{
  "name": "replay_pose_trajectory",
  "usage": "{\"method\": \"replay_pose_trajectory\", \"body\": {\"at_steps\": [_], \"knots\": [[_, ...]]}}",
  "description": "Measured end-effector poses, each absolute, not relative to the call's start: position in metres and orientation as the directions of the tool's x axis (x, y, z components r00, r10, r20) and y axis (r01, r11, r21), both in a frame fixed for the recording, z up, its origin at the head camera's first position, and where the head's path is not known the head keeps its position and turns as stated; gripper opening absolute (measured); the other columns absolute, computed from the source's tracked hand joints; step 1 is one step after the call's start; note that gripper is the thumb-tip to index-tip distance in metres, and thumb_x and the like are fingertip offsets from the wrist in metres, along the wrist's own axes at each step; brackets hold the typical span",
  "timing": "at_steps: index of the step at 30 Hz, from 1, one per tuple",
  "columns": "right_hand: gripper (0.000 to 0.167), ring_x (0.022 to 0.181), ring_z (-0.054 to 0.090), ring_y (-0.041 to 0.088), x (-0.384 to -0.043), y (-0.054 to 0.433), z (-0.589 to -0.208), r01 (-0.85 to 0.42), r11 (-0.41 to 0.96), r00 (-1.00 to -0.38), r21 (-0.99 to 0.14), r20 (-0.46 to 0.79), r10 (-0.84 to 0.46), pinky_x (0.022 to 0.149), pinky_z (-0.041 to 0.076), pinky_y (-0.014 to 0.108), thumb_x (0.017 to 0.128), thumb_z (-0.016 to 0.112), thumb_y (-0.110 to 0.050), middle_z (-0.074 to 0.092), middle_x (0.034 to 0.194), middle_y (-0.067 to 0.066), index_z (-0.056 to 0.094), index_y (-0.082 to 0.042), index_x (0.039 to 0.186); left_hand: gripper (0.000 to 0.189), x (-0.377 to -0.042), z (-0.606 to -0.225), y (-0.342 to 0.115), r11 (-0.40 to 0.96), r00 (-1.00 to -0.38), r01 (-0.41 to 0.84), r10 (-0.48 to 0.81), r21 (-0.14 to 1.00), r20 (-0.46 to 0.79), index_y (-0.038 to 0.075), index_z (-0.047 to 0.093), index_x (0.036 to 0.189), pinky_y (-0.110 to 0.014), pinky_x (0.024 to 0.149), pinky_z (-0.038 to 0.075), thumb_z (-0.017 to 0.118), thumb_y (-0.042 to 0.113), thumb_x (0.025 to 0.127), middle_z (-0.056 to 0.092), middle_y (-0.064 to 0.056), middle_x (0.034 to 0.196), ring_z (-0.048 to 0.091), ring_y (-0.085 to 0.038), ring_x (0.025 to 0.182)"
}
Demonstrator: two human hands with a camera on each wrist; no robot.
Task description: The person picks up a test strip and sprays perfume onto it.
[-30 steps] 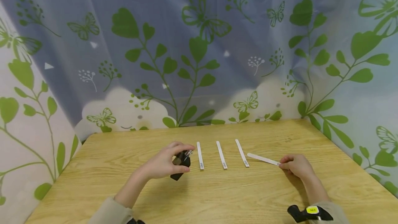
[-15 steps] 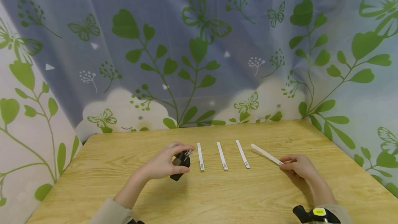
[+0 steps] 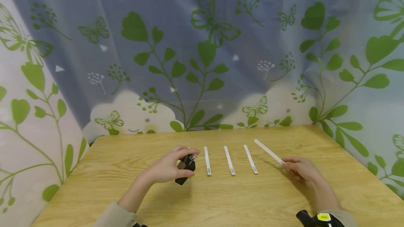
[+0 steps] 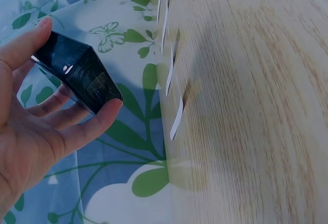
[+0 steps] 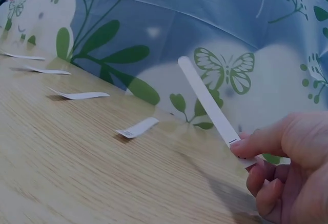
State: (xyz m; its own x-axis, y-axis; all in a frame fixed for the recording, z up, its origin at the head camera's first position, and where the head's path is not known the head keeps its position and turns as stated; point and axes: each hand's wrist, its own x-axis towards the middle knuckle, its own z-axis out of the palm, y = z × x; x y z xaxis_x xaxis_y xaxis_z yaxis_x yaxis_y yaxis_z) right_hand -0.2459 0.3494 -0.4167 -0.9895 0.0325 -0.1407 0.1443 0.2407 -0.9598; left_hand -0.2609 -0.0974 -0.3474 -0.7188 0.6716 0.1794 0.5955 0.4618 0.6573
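My left hand [image 3: 170, 165] holds a dark perfume bottle [image 3: 186, 166] tilted above the table, its silver spray nozzle pointing up and right. The left wrist view shows the bottle [image 4: 77, 70] between thumb and fingers. On the right, my right hand [image 3: 300, 171] pinches a white paper test strip [image 3: 268, 151] by its printed end. That strip [image 5: 207, 98] slants up, its rounded end raised and pointing away. Between the hands lie several similar strips, among them a left one [image 3: 207, 160], a middle one [image 3: 229, 160] and a right one [image 3: 250, 159].
A wooden table [image 3: 221, 199] carries everything. Behind it hangs a blue and white curtain [image 3: 189, 62] printed with green leaves and butterflies. In the right wrist view, one more flat strip [image 5: 25, 56] lies at the far left of the row.
The strip in my right hand has swung its rounded end up and away from the table. My left hand keeps the bottle almost still. The head view has shifted slightly.
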Motion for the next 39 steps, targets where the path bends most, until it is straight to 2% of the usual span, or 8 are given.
{"method": "replay_pose_trajectory", "body": {"at_steps": [4,8,17,25,32,39], "knots": [[0.025,0.057,0.044,0.006,-0.247,0.339,-0.413,0.121,0.203,-0.993,-0.972,-0.121,0.012,0.047,0.037,0.019,0.088,0.061,-0.008,0.050,0.070,-0.003,0.063,0.004,0.109,0.055,-0.262,-0.349,-0.096,0.463,-0.720,0.594,0.671,0.658,0.178,0.031,0.049,0.132,-0.052,0.085,0.041,0.072,0.033,0.082,0.043,-0.010,0.130,0.049,-0.025,0.109],[0.033,0.061,0.047,0.008,-0.247,0.327,-0.406,0.096,0.219,-0.994,-0.971,-0.105,-0.027,0.050,0.040,0.020,0.089,0.060,-0.008,0.051,0.075,-0.001,0.056,0.011,0.115,0.055,-0.263,-0.350,-0.096,0.462,-0.718,0.596,0.672,0.657,0.180,0.030,0.049,0.132,-0.052,0.086,0.040,0.072,0.031,0.082,0.043,-0.009,0.130,0.048,-0.025,0.109],[0.035,0.071,0.059,0.012,-0.250,0.302,-0.393,0.090,0.199,-0.987,-0.976,-0.114,-0.111,0.058,0.049,0.022,0.089,0.060,-0.009,0.059,0.087,0.005,0.053,0.010,0.118,0.055,-0.261,-0.349,-0.096,0.457,-0.720,0.588,0.671,0.668,0.175,0.029,0.049,0.133,-0.051,0.085,0.040,0.072,0.029,0.082,0.043,-0.009,0.130,0.049,-0.023,0.107],[0.024,0.069,0.060,0.011,-0.250,0.277,-0.387,0.094,0.095,-0.977,-0.991,-0.110,-0.182,0.059,0.050,0.021,0.089,0.057,-0.004,0.059,0.085,0.007,0.053,0.006,0.111,0.055,-0.260,-0.350,-0.097,0.452,-0.718,0.589,0.673,0.670,0.178,0.028,0.049,0.133,-0.051,0.086,0.040,0.071,0.026,0.083,0.043,-0.010,0.130,0.048,-0.024,0.107],[0.029,0.067,0.059,0.013,-0.242,0.252,-0.386,0.061,0.147,-0.969,-0.987,-0.094,-0.229,0.058,0.051,0.023,0.088,0.058,-0.005,0.058,0.082,0.008,0.051,0.011,0.112,0.056,-0.261,-0.353,-0.097,0.461,-0.728,0.582,0.662,0.670,0.177,0.029,0.048,0.134,-0.049,0.085,0.041,0.071,0.031,0.083,0.042,-0.008,0.132,0.048,-0.024,0.109],[0.022,0.064,0.059,0.013,-0.233,0.233,-0.388,0.084,0.161,-0.957,-0.983,-0.125,-0.263,0.055,0.050,0.023,0.087,0.060,-0.006,0.057,0.082,0.009,0.056,0.008,0.103,0.058,-0.263,-0.353,-0.093,0.477,-0.745,0.568,0.643,0.671,0.174,0.029,0.047,0.135,-0.046,0.083,0.042,0.071,0.032,0.083,0.041,-0.008,0.132,0.049,-0.023,0.108]]}}
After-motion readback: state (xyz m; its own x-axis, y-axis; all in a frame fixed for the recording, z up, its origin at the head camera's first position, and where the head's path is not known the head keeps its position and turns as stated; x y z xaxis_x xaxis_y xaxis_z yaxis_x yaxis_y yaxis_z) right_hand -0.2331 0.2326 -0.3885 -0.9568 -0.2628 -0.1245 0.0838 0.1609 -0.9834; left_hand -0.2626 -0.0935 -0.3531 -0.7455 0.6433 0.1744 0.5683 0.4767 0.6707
